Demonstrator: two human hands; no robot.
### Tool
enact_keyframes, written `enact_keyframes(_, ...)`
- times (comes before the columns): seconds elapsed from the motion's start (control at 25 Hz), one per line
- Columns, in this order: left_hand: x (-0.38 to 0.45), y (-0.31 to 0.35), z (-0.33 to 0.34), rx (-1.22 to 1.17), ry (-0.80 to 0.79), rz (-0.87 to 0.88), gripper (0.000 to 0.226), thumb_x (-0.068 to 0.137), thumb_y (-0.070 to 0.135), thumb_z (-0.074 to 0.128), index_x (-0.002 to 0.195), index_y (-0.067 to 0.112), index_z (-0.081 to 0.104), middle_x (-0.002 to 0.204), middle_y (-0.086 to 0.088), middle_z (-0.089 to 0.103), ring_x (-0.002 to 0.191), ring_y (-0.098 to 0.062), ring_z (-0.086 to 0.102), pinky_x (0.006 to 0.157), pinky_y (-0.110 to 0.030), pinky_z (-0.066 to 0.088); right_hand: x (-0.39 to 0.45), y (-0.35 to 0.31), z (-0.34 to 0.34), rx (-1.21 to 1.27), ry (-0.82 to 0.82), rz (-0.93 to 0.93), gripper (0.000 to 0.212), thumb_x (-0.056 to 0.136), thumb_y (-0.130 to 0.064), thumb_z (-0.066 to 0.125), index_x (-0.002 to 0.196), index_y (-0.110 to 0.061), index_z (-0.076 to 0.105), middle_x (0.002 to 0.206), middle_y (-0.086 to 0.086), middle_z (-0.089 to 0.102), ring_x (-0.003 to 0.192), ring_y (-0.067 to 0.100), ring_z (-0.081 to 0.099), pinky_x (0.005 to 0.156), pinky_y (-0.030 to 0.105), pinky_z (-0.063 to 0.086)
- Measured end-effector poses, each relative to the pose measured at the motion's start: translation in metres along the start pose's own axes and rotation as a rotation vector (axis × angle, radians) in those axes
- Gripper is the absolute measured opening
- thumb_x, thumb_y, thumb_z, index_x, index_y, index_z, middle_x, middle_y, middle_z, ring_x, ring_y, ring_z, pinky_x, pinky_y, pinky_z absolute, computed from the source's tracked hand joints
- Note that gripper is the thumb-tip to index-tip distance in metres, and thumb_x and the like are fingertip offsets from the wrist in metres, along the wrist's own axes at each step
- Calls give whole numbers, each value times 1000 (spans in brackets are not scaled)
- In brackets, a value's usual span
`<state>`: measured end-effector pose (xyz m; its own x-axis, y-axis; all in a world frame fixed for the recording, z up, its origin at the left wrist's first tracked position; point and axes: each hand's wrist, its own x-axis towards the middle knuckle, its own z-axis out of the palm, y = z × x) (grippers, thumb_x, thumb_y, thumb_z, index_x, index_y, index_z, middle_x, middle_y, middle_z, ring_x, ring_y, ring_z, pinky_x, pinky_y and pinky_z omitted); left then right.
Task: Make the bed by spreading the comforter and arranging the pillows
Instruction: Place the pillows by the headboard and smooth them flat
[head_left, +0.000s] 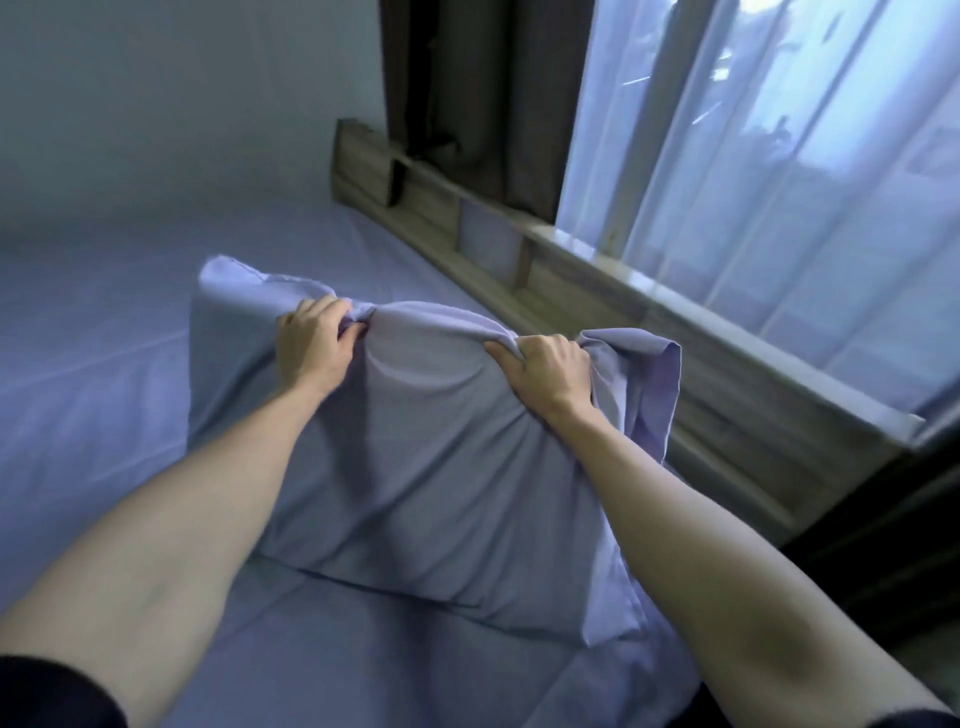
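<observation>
- Two hands, left hand and right hand, fisted tight in bunched case cloth along the pillow top edge.
- Pillow stands on the bed, beside the headboard.
- Likely soft, light, floppy; loose case could slip, so gripping the filling looks safer.

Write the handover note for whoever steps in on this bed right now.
Left hand: shut on the top edge of the pillow.
Right hand: shut on the same edge, nearer the window.
Pillow stands on its lower edge on the sheet, beside the wooden headboard, loose case end hanging at the right.
Done: sheet lies fairly smooth.
Left: set the pillow down; no comforter or second pillow in view.
</observation>
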<state>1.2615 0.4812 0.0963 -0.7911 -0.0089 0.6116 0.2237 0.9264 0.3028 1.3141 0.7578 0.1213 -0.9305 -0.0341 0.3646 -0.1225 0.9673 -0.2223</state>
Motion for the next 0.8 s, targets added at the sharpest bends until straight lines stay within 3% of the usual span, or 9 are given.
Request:
enact_keyframes(0.12, 70, 74, 43, -77, 93, -46, 21, 89, 22, 46, 84, 7, 61, 88, -19, 65, 85, -39, 59, 71, -44, 42, 29, 58, -20, -22, 91, 66, 53, 96, -57, 37, 95, -16, 71, 93, 13, 72, 90, 38, 63, 65, 37, 34)
enact_keyframes(0.32, 151, 182, 149, -197, 32, -105, 19, 91, 18, 45, 85, 7, 59, 94, -18, 63, 92, -39, 57, 75, -45, 40, 81, 164, -20, -75, 146, 217, 54, 98, -55, 32, 96, -16, 69, 93, 10, 71, 90, 37, 64, 65, 36, 31)
enact_keyframes(0.52, 203, 278, 228, -250, 4, 43, 22, 91, 19, 43, 88, 7, 61, 96, -17, 64, 94, -38, 57, 74, -44, 43, 109, 263, -22, -150, 218, 357, 51, 98, -54, 37, 97, -13, 67, 94, 13, 71, 88, 39, 65, 65, 37, 36)
enact_keyframes(0.6, 213, 305, 250, -276, -25, 43, 22, 93, 18, 43, 88, 8, 61, 96, -16, 64, 93, -36, 57, 71, -42, 42, 111, 288, -20, -147, 271, 385, 44, 97, -49, 45, 88, -12, 68, 87, 13, 71, 78, 39, 65, 60, 35, 31)
enact_keyframes(0.72, 216, 324, 283, -345, -111, 53, 20, 93, 17, 45, 87, 7, 62, 94, -16, 64, 91, -36, 57, 69, -41, 44, 108, 317, -6, -163, 330, 379, 42, 86, -42, 65, 59, -11, 59, 59, 10, 65, 52, 34, 61, 48, 28, 34)
enact_keyframes(0.8, 209, 322, 302, -357, -225, 106, 20, 94, 18, 49, 88, 5, 64, 96, -18, 66, 93, -37, 57, 74, -41, 44, 101, 328, 5, -182, 342, 339, 47, 85, -46, 61, 53, -13, 49, 53, 4, 60, 49, 29, 59, 47, 27, 35)
